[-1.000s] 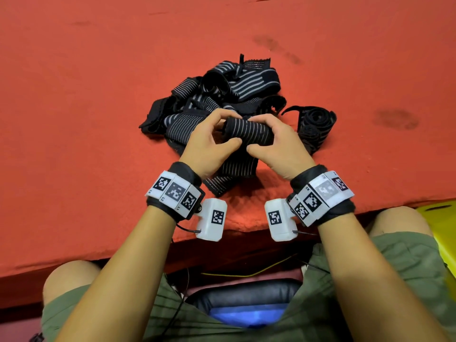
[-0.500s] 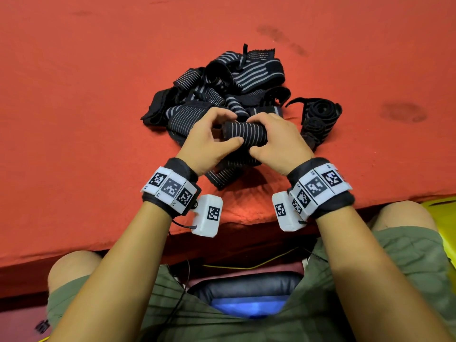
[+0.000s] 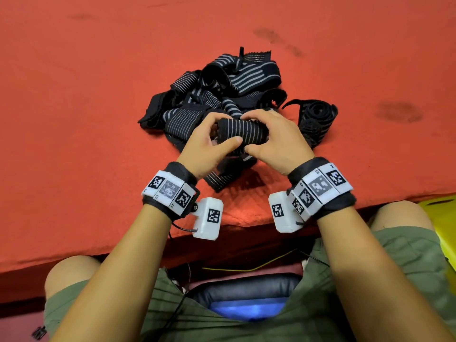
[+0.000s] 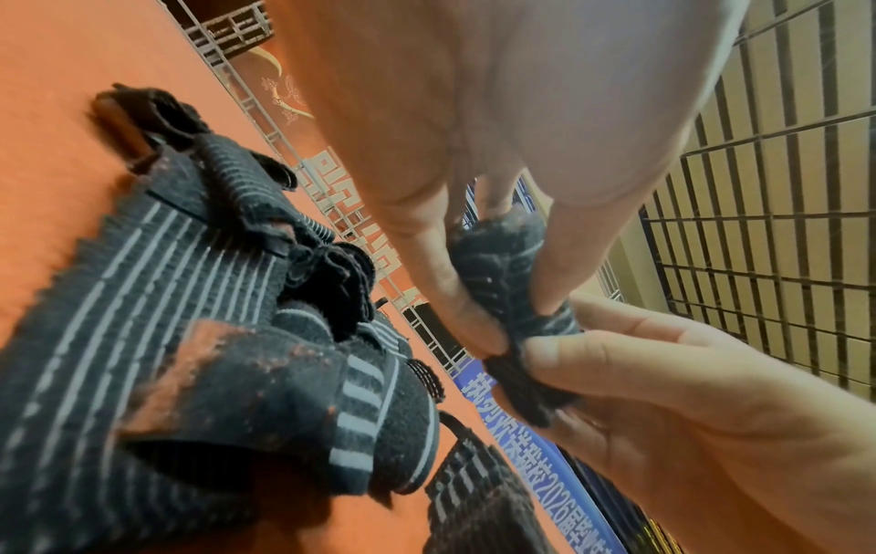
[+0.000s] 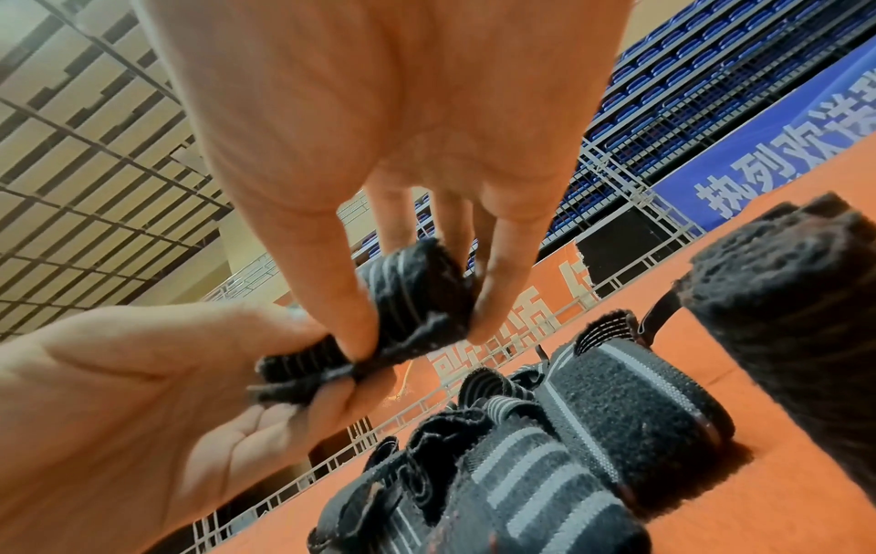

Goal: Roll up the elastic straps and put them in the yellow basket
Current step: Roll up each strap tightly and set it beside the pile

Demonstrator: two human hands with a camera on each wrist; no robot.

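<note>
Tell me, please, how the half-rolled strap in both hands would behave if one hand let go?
The rolled strap looks soft and springy, so it would probably loosen. Its free tail hangs limp, likely floppy.

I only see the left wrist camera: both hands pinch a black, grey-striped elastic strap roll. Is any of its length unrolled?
Observer: Yes. In the head view the left hand and right hand hold the striped strap roll, and a loose tail runs from it along the red table cover toward the person.
Operator: Where is the yellow basket?
Observer: Only a corner of the yellow basket shows, off the table's near edge, beside the person's right knee.
Operator: Is anything else coiled?
Observer: One coiled all-black strap lies on the cover just right of the unrolled strap pile, not in the basket.
</note>
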